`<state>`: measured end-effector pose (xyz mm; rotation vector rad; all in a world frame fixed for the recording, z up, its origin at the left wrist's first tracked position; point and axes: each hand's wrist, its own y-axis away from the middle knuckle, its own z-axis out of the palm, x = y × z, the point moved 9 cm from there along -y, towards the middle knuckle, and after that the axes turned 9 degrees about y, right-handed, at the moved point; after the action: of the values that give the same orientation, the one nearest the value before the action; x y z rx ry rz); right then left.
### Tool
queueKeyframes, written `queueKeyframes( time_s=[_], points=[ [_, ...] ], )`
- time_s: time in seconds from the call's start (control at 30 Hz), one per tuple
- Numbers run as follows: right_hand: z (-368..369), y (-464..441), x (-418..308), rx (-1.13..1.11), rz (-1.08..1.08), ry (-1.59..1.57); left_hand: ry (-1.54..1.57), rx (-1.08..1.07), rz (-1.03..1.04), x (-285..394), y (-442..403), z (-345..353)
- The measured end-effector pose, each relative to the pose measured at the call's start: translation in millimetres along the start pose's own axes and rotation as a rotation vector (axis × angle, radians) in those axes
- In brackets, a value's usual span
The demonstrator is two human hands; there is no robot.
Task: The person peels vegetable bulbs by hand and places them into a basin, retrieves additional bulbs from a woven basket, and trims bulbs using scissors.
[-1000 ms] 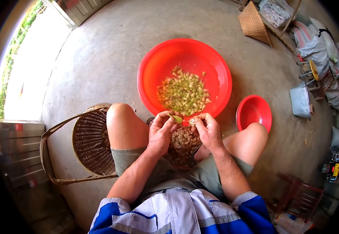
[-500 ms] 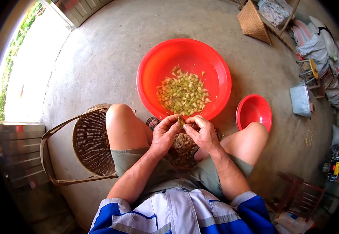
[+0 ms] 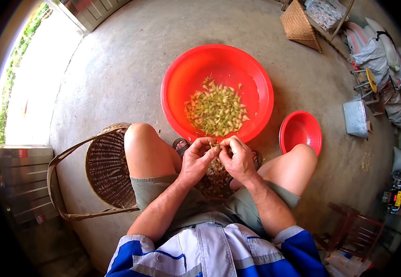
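My left hand [image 3: 197, 160] and my right hand [image 3: 239, 161] meet between my knees, just over the near rim of a large red basin [image 3: 264, 76]. Fingertips of both pinch one small brownish-green piece [image 3: 214, 144], mostly covered by the fingers. It resembles the many pale green and cream teardrop-shaped bulbs [image 3: 216, 108] lying in the basin, though I cannot make out its exact kind. Under the hands, between my feet, is a heap of brown peelings [image 3: 213, 177], partly hidden by the hands.
A handled wicker basket [image 3: 106, 168] lies tipped beside my left knee. By my right knee sits a small red perforated basket [image 3: 302, 131]. Farther right are a metal bucket [image 3: 355, 117], sacks [image 3: 375, 55] and a wooden chair [image 3: 355, 231]. A woven basket [image 3: 299, 27] stands at the back.
The fingers have shifted on the small piece; the right thumb and fingers are drawn closer together, and less green shows. The basin and baskets stay in place.
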<state>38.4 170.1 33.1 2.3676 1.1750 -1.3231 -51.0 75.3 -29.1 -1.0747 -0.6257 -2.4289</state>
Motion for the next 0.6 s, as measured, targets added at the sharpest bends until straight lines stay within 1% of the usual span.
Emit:
queueKeyframes(
  time_s=[0.03,0.23,0.33,0.43,0.53,0.6],
  points=[
    [-0.4,-0.3,-3.9,-0.003,-0.023,0.023,-0.032,-0.008,0.010,0.1,-0.8,-0.2],
    [-1.1,2.2,22.9,0.039,0.157,-0.042,0.111,0.053,-0.090,3.2,1.7,-3.5],
    [0.6,2.2,30.1,-0.004,0.244,-0.080,0.081,0.068,-0.098,6.5,1.8,-4.0],
    [-1.6,1.8,32.9,-0.061,0.303,-0.038,0.193,0.076,-0.072,10.0,1.6,-1.2],
    [-0.2,3.0,39.6,0.000,0.323,-0.203,0.238,0.059,-0.078,10.6,1.2,1.1],
    [1.4,1.8,37.1,-0.067,0.319,-0.226,0.251,0.070,-0.088,8.6,1.5,-0.5]
  ],
)
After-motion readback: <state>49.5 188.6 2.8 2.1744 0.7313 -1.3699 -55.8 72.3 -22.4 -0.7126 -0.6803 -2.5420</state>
